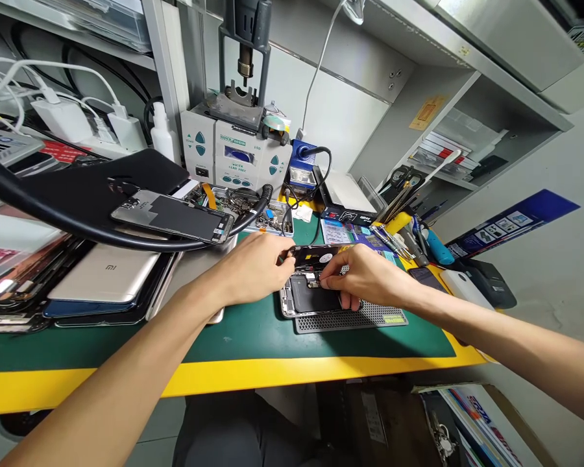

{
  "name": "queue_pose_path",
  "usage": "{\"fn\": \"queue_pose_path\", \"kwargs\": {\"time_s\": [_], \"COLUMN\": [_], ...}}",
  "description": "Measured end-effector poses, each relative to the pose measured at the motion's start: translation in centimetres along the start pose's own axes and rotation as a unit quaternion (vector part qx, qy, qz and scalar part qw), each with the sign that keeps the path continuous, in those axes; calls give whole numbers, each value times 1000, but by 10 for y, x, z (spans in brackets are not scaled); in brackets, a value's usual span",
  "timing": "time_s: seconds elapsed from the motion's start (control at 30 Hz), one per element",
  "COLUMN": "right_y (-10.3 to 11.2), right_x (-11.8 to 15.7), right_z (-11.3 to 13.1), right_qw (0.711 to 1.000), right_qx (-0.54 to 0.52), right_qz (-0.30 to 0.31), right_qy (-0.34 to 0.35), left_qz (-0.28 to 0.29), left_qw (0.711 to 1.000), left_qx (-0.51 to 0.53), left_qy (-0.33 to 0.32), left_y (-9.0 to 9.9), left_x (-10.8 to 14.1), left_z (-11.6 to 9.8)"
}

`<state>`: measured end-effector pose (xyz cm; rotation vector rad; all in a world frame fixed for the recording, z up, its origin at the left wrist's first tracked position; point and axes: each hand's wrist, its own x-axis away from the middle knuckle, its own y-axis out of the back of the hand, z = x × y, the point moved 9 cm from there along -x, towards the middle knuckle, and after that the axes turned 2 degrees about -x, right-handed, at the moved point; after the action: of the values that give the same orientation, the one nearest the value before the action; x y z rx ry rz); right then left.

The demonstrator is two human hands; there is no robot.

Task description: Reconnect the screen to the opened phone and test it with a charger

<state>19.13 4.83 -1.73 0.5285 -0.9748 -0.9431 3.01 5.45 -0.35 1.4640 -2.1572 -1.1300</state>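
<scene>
An opened phone (316, 298) lies with its inside facing up on a grey perforated pad (350, 322). Along its far edge a dark phone screen (311, 257) is held up at an angle. My left hand (265, 263) is closed on the left end of that screen. My right hand (365, 275) reaches in from the right, thumb and forefinger pinched together over the phone's inner parts near the screen. Whatever sits between those fingertips is too small to make out. The other fingers of this hand curl down over the phone's right side.
A loose phone display (175, 217) and a stack of phones (107, 272) occupy the left. Behind stands a grey rework station (238, 152), its thick black hose (126, 240) arching across the left. Parts trays (272, 220) lie before it. Tweezers and screwdrivers (396, 240) stand at right.
</scene>
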Motion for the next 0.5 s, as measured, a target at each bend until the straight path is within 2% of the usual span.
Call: {"fn": "queue_pose_path", "kwargs": {"time_s": [0.23,0.5], "right_y": [-5,0], "right_x": [1,8], "right_z": [1,-7], "right_qw": [1000,998], "right_qx": [-10,8], "right_qz": [3,-68], "right_qy": [-13,-7], "left_qz": [-1,-9], "left_qw": [1000,1000], "left_qx": [2,8], "left_qy": [3,-5], "left_y": [0,0], "left_x": [0,0], "left_z": [-1,2]}}
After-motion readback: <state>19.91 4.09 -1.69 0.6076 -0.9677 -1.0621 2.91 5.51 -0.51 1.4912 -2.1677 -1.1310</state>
